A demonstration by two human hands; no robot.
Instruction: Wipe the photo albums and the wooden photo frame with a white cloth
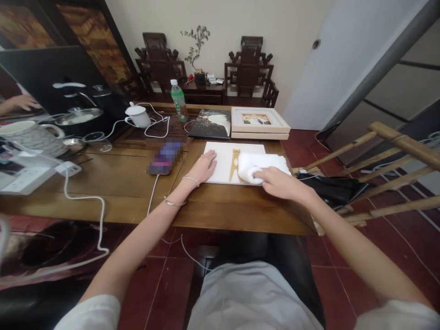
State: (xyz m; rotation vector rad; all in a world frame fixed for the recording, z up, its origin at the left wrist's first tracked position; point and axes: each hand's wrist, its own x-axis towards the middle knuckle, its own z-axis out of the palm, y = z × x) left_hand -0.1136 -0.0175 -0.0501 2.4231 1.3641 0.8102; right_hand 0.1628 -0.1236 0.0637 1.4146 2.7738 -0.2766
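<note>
A white board (223, 158) lies flat on the wooden table (220, 211) in front of me. On it rests a small gold clip-shaped piece (234, 168). My left hand (203, 167) lies flat, fingers stretched out, on the board's left edge. My right hand (280, 182) is closed on a folded white cloth (257, 166) that covers the board's right part, beside the gold piece.
A phone (164, 158) on a white cable lies left of the board. Behind are a framed picture (258, 123), a dark book (211, 124), a green bottle (178, 101) and a white cup (137, 115). A power strip (25, 176) sits far left; a bamboo chair (388, 174) stands right.
</note>
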